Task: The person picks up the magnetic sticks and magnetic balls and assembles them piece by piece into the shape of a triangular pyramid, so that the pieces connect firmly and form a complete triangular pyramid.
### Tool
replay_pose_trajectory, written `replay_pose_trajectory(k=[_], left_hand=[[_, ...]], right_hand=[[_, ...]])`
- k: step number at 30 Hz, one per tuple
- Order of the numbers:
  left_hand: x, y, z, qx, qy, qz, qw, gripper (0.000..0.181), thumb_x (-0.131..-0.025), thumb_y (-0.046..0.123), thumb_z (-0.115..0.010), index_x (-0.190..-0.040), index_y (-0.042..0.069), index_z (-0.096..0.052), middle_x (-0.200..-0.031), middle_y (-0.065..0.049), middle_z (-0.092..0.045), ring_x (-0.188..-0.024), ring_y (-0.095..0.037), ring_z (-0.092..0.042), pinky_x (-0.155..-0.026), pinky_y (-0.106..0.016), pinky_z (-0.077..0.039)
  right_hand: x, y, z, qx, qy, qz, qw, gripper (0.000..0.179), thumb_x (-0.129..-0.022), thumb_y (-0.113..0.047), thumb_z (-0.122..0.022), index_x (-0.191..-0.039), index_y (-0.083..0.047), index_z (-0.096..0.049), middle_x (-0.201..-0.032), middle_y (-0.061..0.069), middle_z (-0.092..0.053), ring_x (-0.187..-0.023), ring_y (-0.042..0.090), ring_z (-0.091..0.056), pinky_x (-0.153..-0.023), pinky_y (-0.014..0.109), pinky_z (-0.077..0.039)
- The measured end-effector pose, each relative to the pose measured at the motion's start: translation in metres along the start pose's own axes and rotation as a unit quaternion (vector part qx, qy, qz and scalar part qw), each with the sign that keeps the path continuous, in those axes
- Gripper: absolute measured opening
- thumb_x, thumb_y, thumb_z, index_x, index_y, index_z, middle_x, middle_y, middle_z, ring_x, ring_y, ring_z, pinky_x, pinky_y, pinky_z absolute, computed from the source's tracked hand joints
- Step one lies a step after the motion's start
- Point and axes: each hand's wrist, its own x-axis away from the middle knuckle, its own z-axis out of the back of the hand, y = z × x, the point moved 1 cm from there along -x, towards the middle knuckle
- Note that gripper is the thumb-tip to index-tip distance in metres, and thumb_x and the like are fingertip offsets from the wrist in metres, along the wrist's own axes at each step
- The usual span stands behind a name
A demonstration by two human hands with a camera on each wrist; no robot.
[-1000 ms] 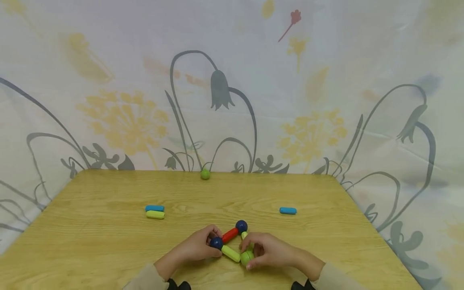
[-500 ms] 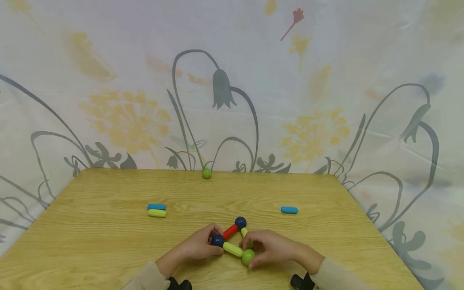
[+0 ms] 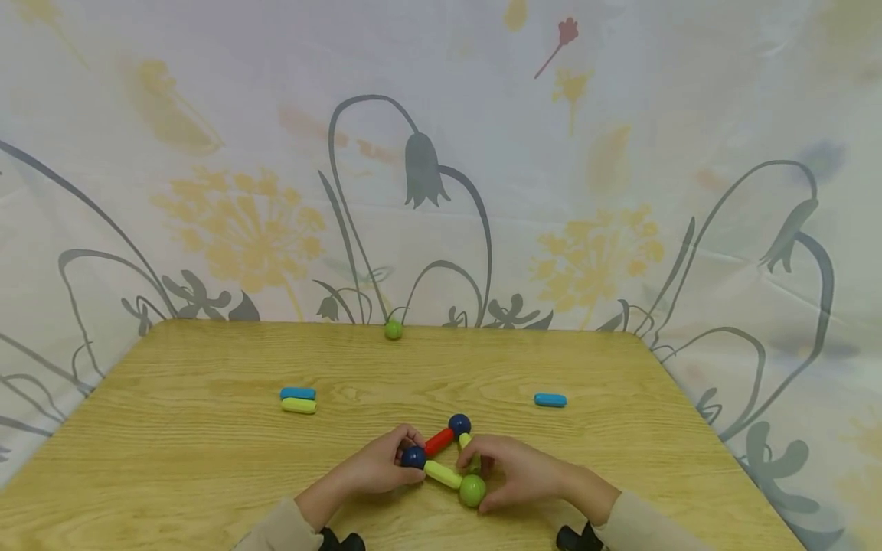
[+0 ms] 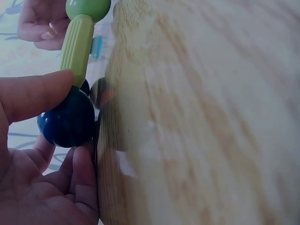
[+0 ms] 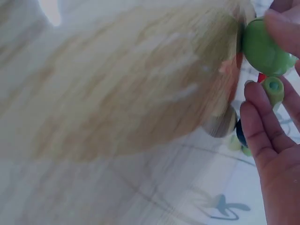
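Note:
On the table, dark blue balls, a green ball and short rods form a four-sided loop. My left hand grips the near dark blue ball between thumb and fingers; its thumb also touches a yellow-green rod joined to that ball. At the rod's other end sits the green ball. Thumb against that ball, my right hand curls its fingers by a second yellow-green rod, whose end faces the right wrist camera. A red rod links the held blue ball to the far dark blue ball.
Farther left, a blue rod and a yellow-green rod lie side by side. Another blue rod lies to the right. A loose green ball is at the wooden table's back edge, before a patterned cloth.
The right fingers have shifted slightly on the green ball, uncovering more of it. The loop's far blue ball has moved only a little. My left hand keeps its grip.

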Motion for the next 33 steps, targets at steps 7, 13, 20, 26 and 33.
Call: replay_pose_trajectory(k=[7,13,20,26,33], left_hand=[[0.001,0.0,0.0,0.0,0.005,-0.001,1.0,0.031,-0.084,0.008,-0.069,-0.107,0.006,-0.049,-0.101,-0.008,-0.052,-0.081,-0.02,-0.047,-0.071,-0.033,-0.043],[0.001,-0.002,0.001,-0.005,0.008,0.003,1.0,0.031,-0.083,0.009,-0.069,-0.107,0.006,-0.05,-0.1,-0.008,-0.052,-0.081,-0.02,-0.047,-0.072,-0.034,-0.043],[0.001,-0.001,0.001,-0.003,0.009,0.008,0.9999,0.031,-0.082,0.009,-0.07,-0.106,0.006,-0.05,-0.101,-0.008,-0.053,-0.082,-0.019,-0.049,-0.073,-0.035,-0.045],[0.001,-0.002,0.002,0.009,0.011,0.01,0.9999,0.035,-0.078,0.007,-0.074,-0.106,0.006,-0.052,-0.1,-0.007,-0.053,-0.082,-0.019,-0.049,-0.072,-0.034,-0.045],[0.002,-0.004,0.002,0.032,0.027,0.003,0.9991,0.035,-0.075,0.002,-0.073,-0.107,0.004,-0.059,-0.097,-0.004,-0.057,-0.085,-0.018,-0.053,-0.074,-0.032,-0.048]], right_hand=[[0.0,-0.006,-0.002,-0.015,0.001,-0.024,0.9996,0.041,-0.081,-0.015,-0.074,-0.116,-0.011,-0.054,-0.111,0.001,-0.059,-0.088,0.005,-0.056,-0.078,0.025,-0.049],[0.0,-0.008,-0.002,-0.008,-0.003,-0.049,0.9988,0.039,-0.081,-0.014,-0.074,-0.116,-0.012,-0.055,-0.111,-0.003,-0.059,-0.092,0.004,-0.057,-0.08,0.025,-0.048],[0.004,-0.007,-0.001,-0.023,0.016,-0.034,0.999,0.037,-0.081,-0.01,-0.073,-0.115,-0.011,-0.057,-0.111,0.0,-0.06,-0.092,0.006,-0.058,-0.08,0.026,-0.049],[0.014,0.001,0.008,-0.021,0.063,-0.038,0.9971,0.03,-0.083,-0.015,-0.072,-0.11,-0.013,-0.059,-0.107,0.0,-0.061,-0.089,0.013,-0.059,-0.076,0.029,-0.05],[0.03,0.018,0.024,0.019,0.127,-0.083,0.9883,0.021,-0.084,-0.01,-0.07,-0.103,-0.008,-0.063,-0.101,0.003,-0.062,-0.088,0.022,-0.058,-0.074,0.032,-0.05]])
